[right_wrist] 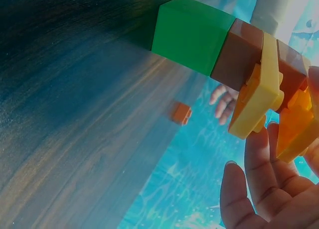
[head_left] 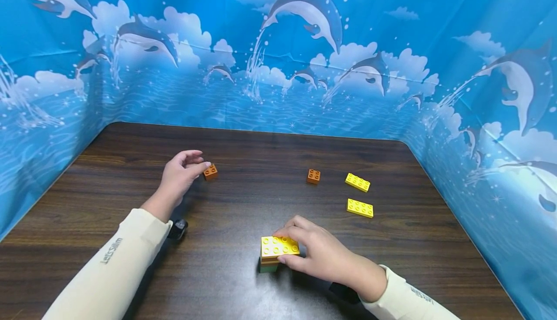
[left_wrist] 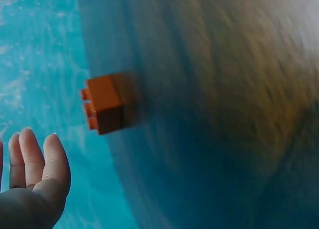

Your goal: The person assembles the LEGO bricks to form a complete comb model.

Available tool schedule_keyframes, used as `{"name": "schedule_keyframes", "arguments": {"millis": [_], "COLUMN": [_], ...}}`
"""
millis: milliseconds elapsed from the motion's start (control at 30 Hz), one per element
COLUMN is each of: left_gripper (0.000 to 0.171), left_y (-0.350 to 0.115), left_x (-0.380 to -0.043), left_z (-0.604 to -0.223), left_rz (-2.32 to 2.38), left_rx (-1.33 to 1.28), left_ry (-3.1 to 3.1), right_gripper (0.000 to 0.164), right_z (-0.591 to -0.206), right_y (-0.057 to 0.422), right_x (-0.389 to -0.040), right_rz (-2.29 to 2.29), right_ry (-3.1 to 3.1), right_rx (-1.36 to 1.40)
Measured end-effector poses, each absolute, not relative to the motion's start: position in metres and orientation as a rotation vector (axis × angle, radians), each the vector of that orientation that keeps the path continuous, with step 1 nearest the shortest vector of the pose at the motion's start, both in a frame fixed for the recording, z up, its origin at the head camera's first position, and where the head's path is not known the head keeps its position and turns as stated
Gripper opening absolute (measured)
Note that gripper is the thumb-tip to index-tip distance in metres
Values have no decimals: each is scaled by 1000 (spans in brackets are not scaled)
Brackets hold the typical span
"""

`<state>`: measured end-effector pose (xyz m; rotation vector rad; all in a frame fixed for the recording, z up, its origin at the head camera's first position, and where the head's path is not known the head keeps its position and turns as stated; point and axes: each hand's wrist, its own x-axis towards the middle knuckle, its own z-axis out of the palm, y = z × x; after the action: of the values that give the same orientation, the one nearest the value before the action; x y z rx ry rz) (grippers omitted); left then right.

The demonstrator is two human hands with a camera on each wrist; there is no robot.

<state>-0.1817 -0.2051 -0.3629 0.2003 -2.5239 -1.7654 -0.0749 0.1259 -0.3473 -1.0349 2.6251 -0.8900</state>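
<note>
My left hand is at the far left of the table with its fingers loosely extended, close by a small orange-brown brick. In the left wrist view the fingers are apart from that brick. At the front centre, my right hand holds the top yellow brick of a stack between thumb and fingers. From the right wrist view, the stack has a green block at its base, then a brown brick, an overhanging yellow plate, another brown brick and the top yellow piece.
Toward the right on the dark wood table lie another orange-brown brick and two yellow plates, a far one and a near one. A blue dolphin-print curtain borders the back and sides.
</note>
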Motion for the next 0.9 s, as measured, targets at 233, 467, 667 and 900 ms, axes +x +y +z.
{"name": "schedule_keyframes", "arguments": {"millis": [233, 467, 667, 900], "left_gripper": [58, 59, 60, 62], "left_y": [-209, -213, -216, -219], "left_x": [-195, -209, -217, -223], "left_z": [-372, -378, -384, -385], "left_rz": [-1714, -1612, -1598, -1561], "left_rx": [233, 233, 252, 184], "left_ry": [-2621, -2751, -2816, -2922], "right_gripper": [39, 39, 39, 39], "right_z": [-348, -348, -347, -347], "right_y": [126, 126, 126, 126], "right_x": [-76, -76, -76, -76], "right_rz": [-878, -877, -872, -863], "right_ry": [2613, 2614, 2612, 2613], "right_rx": [-1034, -1031, -1028, -1028]}}
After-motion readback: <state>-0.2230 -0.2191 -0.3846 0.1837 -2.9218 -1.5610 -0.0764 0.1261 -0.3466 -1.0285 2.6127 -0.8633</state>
